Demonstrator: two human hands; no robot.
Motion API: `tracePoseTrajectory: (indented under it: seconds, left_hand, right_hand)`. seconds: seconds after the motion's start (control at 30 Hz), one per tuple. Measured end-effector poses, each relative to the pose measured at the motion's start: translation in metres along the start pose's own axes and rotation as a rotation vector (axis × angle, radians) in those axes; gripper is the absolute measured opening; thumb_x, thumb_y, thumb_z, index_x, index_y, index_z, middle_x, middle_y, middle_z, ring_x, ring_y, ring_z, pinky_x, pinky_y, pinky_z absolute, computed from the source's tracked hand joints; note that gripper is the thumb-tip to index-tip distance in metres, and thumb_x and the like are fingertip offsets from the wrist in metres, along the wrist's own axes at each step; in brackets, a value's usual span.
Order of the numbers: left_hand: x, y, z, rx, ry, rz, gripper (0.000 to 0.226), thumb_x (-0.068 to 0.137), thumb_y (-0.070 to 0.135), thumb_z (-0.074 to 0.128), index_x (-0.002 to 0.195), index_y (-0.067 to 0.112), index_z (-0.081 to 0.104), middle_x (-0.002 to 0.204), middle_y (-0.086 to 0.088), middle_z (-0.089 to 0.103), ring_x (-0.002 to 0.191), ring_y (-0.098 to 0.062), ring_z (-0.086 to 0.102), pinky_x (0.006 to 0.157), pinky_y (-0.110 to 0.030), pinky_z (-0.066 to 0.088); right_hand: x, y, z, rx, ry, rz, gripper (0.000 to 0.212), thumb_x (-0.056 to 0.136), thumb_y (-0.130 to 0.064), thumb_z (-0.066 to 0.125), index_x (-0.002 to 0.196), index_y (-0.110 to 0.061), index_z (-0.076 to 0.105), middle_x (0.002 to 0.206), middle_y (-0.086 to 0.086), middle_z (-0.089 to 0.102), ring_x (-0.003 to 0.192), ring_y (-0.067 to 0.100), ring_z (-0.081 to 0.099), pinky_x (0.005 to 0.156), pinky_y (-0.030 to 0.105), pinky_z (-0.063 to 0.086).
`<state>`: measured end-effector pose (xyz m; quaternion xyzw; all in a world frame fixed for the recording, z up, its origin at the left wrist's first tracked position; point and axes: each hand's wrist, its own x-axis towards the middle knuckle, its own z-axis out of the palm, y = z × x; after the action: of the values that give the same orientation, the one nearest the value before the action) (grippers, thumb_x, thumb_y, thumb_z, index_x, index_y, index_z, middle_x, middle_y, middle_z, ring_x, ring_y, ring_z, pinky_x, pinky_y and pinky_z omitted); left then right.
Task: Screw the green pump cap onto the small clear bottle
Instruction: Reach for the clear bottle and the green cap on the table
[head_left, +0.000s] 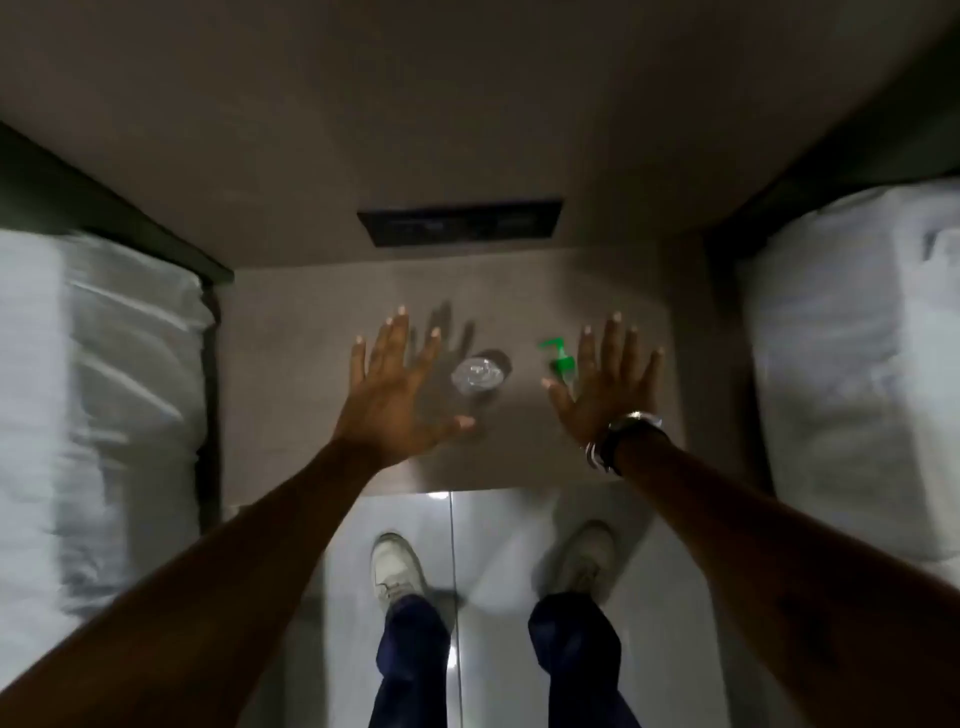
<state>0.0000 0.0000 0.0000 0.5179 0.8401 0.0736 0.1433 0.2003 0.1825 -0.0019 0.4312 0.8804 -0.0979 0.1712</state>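
Both hands were spread flat, palms down, over the worktop (291, 415), holding nothing. Left hand (395, 384) lay just left of the small clear bottle (477, 375); right hand (608, 387) lay just right of the green pump cap (560, 359), its thumb nearly touching it. Bottle and cap sat side by side between the hands, apart. Cap's long axis ran away from the person, nozzle at the far end. Judged: right hand takes cap, left steadies bottle.

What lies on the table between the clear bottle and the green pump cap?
Nothing: in the head view, only bare table separates the clear bottle from the green pump cap.
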Motion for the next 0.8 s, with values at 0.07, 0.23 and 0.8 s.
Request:
tracePoseTrajectory:
  seconds: [0.07,0.23,0.8]
  left_hand:
    - [0.016,-0.001,0.025,-0.015,0.017,0.028,0.106,0.07,0.093,0.038,0.154,0.036,0.006,0.16,-0.009,-0.018,0.147,-0.025,-0.016,0.114,-0.052,-0.012]
    - [0.038,-0.005,0.073,-0.176,0.1,0.05,0.093,0.073,0.088,0.044,0.15,0.041,0.021,0.162,-0.009,-0.013,0.145,-0.021,-0.02,0.11,-0.048,-0.019]
    - [0.042,0.005,0.083,-0.338,0.179,0.011,0.06,0.078,0.071,0.057,0.126,0.036,0.06,0.162,-0.011,0.006,0.148,-0.024,-0.005,0.111,-0.057,-0.007]
  right_hand:
    - [0.021,-0.003,0.02,0.002,0.025,0.068,0.082,0.087,-0.068,0.028,0.149,-0.017,0.012,0.16,0.021,-0.002,0.145,0.044,0.001,0.112,0.066,0.002]
    - [0.06,-0.006,0.052,0.007,0.01,0.17,0.073,0.09,-0.067,0.026,0.145,-0.019,0.03,0.16,0.02,-0.008,0.145,0.043,-0.005,0.112,0.066,-0.003]
    - [0.082,-0.006,0.049,0.163,-0.142,0.344,0.039,0.089,-0.039,0.053,0.118,-0.014,0.061,0.159,0.015,0.016,0.147,0.033,0.002,0.114,0.065,0.003]
